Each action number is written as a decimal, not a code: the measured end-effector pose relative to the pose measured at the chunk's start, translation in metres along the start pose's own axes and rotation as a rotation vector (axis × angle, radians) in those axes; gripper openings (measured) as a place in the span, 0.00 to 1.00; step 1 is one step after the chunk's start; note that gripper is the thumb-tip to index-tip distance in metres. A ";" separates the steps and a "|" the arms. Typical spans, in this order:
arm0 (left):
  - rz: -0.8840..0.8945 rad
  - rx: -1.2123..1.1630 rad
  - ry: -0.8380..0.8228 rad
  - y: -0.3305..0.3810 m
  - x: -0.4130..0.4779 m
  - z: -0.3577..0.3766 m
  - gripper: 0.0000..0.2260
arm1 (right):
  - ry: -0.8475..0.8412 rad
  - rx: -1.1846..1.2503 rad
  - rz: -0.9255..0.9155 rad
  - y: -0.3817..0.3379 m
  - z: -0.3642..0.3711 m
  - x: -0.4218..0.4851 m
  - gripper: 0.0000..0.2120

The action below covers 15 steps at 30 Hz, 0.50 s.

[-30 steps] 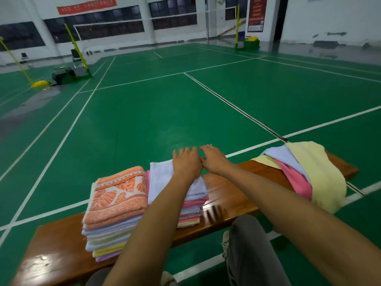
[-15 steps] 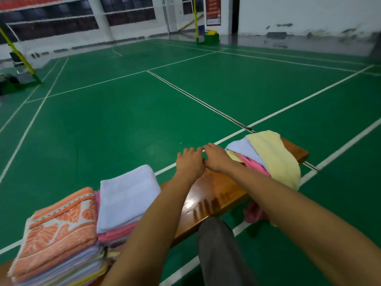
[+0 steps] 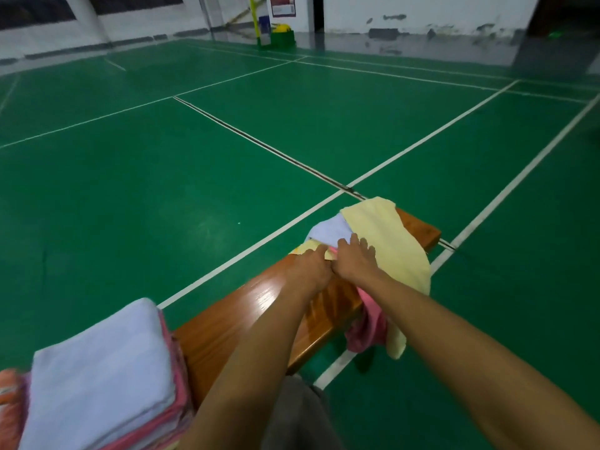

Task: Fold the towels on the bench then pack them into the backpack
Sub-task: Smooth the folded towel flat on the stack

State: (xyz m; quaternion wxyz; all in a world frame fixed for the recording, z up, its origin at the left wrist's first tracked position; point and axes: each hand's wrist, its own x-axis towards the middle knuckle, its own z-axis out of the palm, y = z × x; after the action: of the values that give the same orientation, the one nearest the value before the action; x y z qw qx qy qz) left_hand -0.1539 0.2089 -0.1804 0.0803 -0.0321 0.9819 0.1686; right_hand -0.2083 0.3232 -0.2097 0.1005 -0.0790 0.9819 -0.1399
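At the far right end of the wooden bench point(image 3: 246, 323) lies a loose heap of towels: a pale yellow towel point(image 3: 389, 241) on top, a lavender one point(image 3: 331, 230) beneath it, and a pink towel point(image 3: 370, 326) hanging off the near edge. My left hand point(image 3: 310, 267) rests on the heap's near corner, fingers over a yellow edge. My right hand point(image 3: 355, 258) lies beside it with fingers spread on the yellow and lavender towels. A folded stack topped by a lavender towel point(image 3: 97, 368) stands at the lower left. No backpack is in view.
An orange patterned folded towel point(image 3: 9, 394) shows at the left edge. My knee in grey trousers point(image 3: 298, 414) is just below the bench. Green court floor with white lines point(image 3: 406, 154) surrounds the bench; a yellow net post point(image 3: 255, 21) stands far back.
Both hands have left the folded stack and travelled right along the bench onto the loose heap. The view has swung right, pushing the folded stacks to the lower left.
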 end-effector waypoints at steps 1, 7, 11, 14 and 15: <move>0.008 -0.056 -0.016 0.006 0.006 0.005 0.20 | -0.002 0.014 0.064 0.011 0.003 0.004 0.27; 0.028 -0.431 -0.127 0.024 0.032 0.044 0.19 | 0.067 0.020 0.306 0.068 0.010 0.022 0.33; 0.010 -0.503 -0.113 0.029 0.044 0.058 0.19 | 0.143 -0.060 0.231 0.078 0.011 0.030 0.18; -0.055 -0.594 -0.069 0.037 0.052 0.055 0.13 | 0.273 -0.042 0.151 0.070 0.010 0.031 0.09; -0.088 -0.664 -0.062 0.041 0.053 0.052 0.15 | 0.336 0.013 0.138 0.068 0.008 0.029 0.10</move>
State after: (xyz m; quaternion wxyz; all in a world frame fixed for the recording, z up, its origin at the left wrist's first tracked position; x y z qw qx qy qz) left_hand -0.2017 0.2626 -0.2242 0.1024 -0.0939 0.8681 0.4766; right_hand -0.2435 0.3798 -0.2424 -0.0553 0.0139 0.9870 -0.1500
